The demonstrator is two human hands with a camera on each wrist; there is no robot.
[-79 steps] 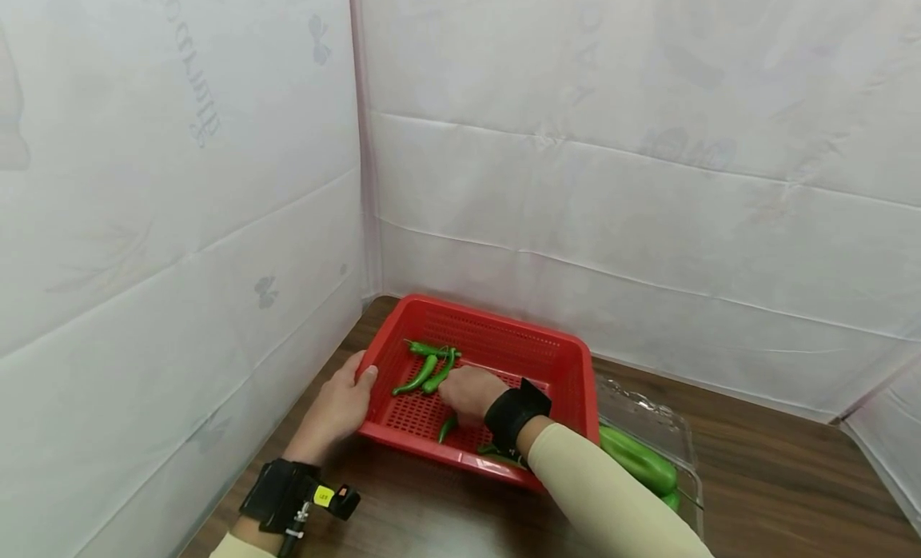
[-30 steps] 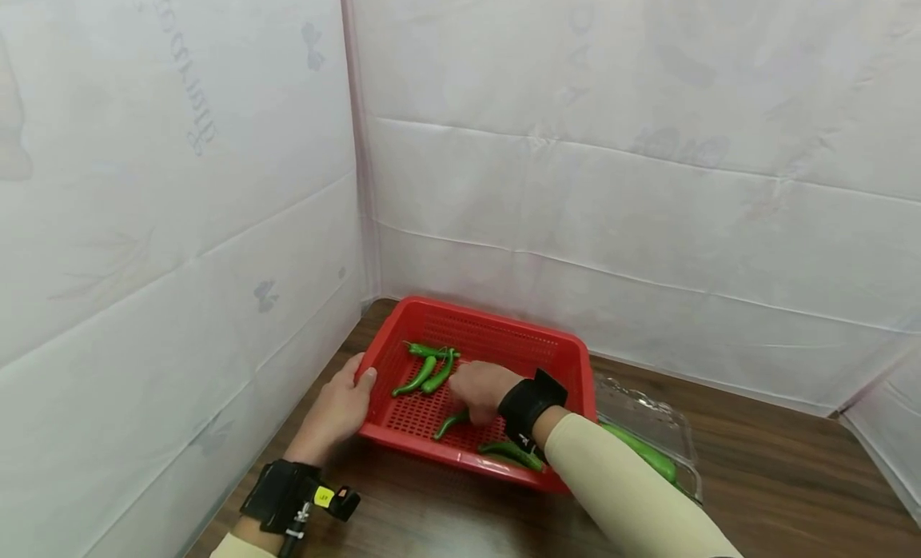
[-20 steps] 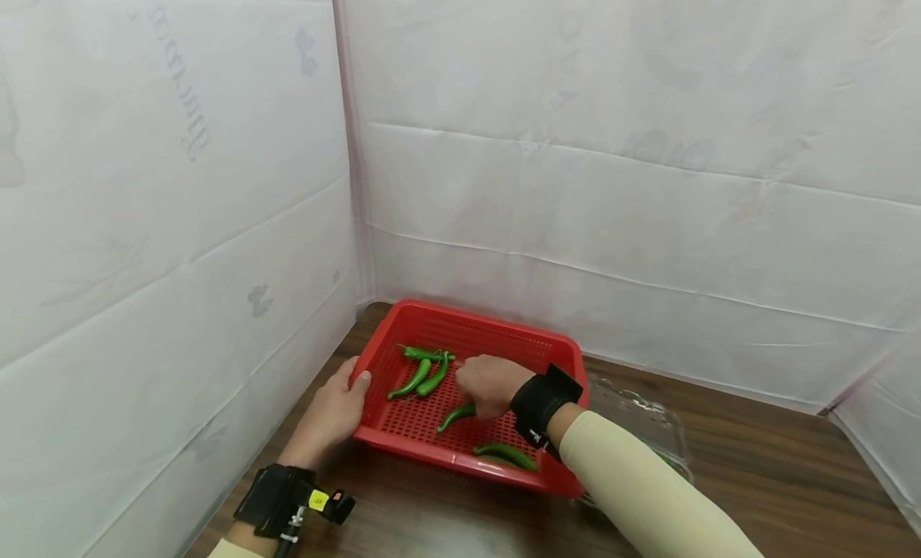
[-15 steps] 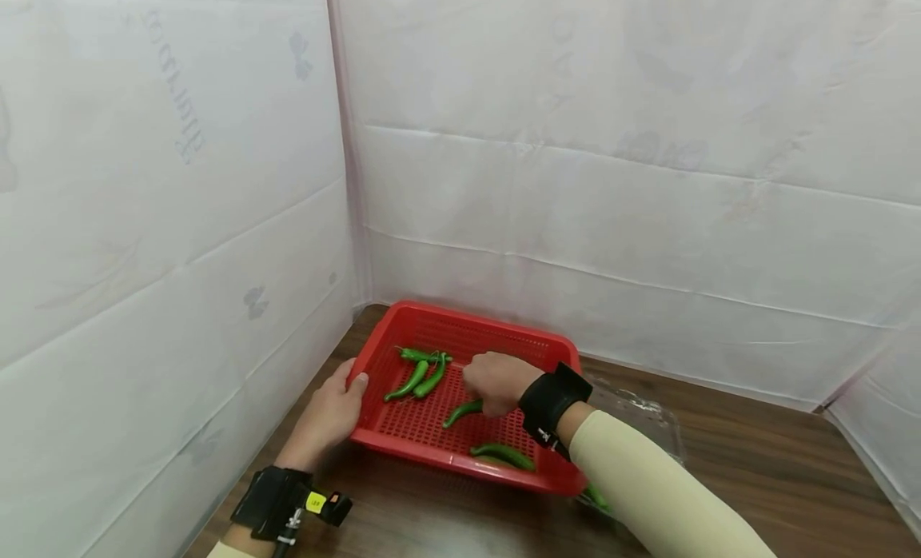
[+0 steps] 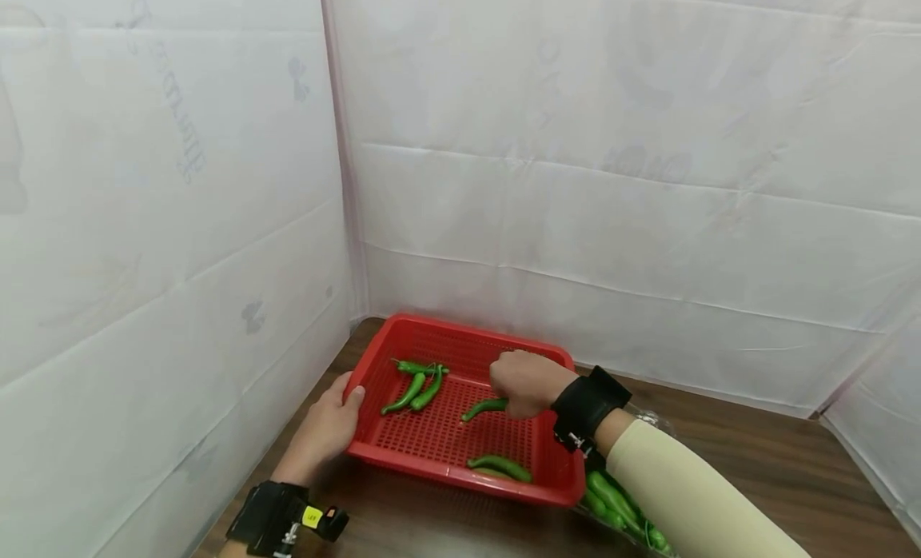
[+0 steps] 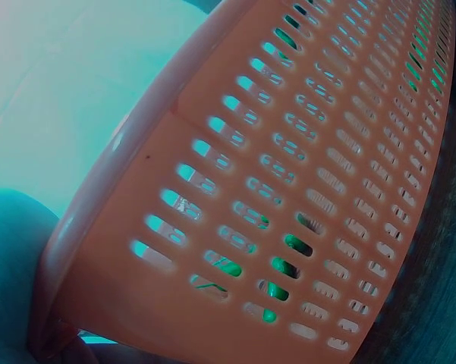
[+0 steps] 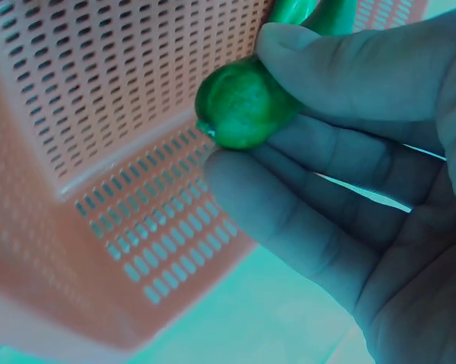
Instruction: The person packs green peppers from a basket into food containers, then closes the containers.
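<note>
The right hand [image 5: 528, 382] is inside the red basket [image 5: 403, 334], its fingers [image 7: 311, 189] curled round the thick end of a green pepper [image 5: 484, 408]. The wrist view shows the stem end pinched between thumb and fingers. The pepper's thin tip points toward the left hand and hangs just above the basket floor (whether it touches the mesh cannot be told).

The left hand [image 5: 324, 430] grips the basket's near-left corner, thumb hooked over the rim and the fingers hidden beneath; its own wrist view shows only the perforated side wall [image 6: 288, 189] close up.

Between the two hands, nearer the left, a cluster of three peppers [image 5: 416, 382] lies on the basket floor, touching one another. Nearer the person than the right hand, two more peppers [image 5: 500, 467] lie together against the front wall.

The basket sits on a brown wooden bench [image 5: 755, 446] in the corner of white sheeting [image 5: 576, 182]. Under the right forearm [image 5: 683, 502], just beside the basket's right edge, a clear plastic tray [image 5: 640, 420] holds more green vegetables [image 5: 612, 502], partly hidden by the sleeve. Each wrist carries a black strap [image 5: 586, 402].
</note>
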